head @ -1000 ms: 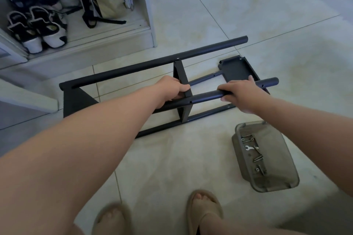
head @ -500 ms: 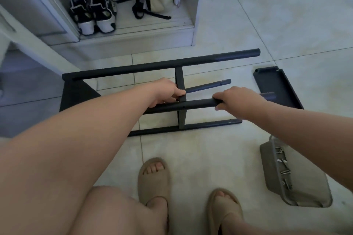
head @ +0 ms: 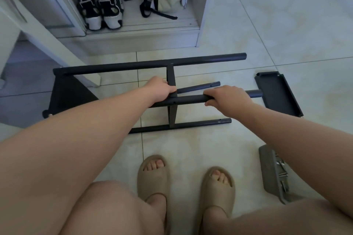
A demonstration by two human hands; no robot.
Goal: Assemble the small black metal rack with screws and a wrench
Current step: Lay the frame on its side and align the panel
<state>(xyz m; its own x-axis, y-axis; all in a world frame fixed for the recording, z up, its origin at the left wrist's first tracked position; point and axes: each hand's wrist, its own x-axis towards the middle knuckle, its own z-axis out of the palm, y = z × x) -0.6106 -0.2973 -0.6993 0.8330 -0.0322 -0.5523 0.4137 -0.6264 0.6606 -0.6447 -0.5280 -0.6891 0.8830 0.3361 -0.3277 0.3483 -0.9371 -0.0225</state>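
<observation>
The black metal rack (head: 152,65) lies on its side on the tiled floor, with several long tubes joined by a flat middle crosspiece and a dark end panel at the left. My left hand (head: 160,89) grips the nearest upper tube beside the crosspiece. My right hand (head: 227,97) grips the same tube further right, near its free end. A separate black end panel (head: 277,91) lies flat on the floor just right of the tube ends. A grey plastic tray (head: 267,173) with screws and metal parts sits at the lower right, partly hidden by my right forearm.
An open shoe cabinet (head: 133,30) with sneakers and a bag stands just behind the rack. A white door or panel edge (head: 47,36) slants in from the left. My two feet in beige slides (head: 152,175) stand close in front of the rack.
The view has shifted as I stepped back and crouched lower. Both hands keep their grip on the tube, and the rack has slid leftwards away from the loose end panel.
</observation>
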